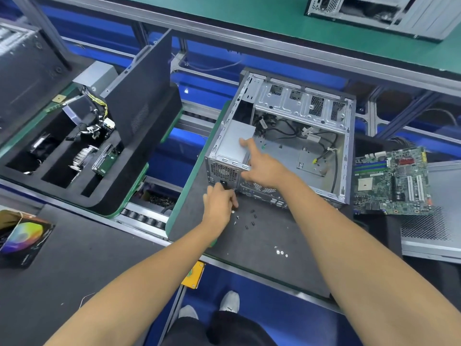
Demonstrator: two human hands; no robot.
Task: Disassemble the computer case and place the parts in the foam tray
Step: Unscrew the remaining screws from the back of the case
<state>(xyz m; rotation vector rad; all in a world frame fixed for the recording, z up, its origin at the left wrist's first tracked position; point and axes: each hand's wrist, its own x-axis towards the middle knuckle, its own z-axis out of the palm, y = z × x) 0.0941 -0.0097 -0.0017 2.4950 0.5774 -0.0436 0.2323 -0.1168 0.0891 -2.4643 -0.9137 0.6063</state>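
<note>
The open computer case point(344, 146) lies on its side on a dark mat point(262, 245). A grey power supply point(232, 143) sits in its near-left corner. My right hand point(262, 168) rests on the power supply, its index finger stretched across the top and its thumb along the case's rear edge. At the rear panel, my left hand point(219, 203) has its fingers curled by the black power socket; what they hold is hidden. The black foam tray point(104, 191) at the left holds a power supply with cables, a heatsink and a drive.
A green motherboard point(391, 181) lies right of the case, on a grey side panel point(434, 233). Several loose screws point(249, 221) lie on the mat before the case. A black panel point(142, 96) stands in the tray. Another case point(374, 11) sits on the far bench.
</note>
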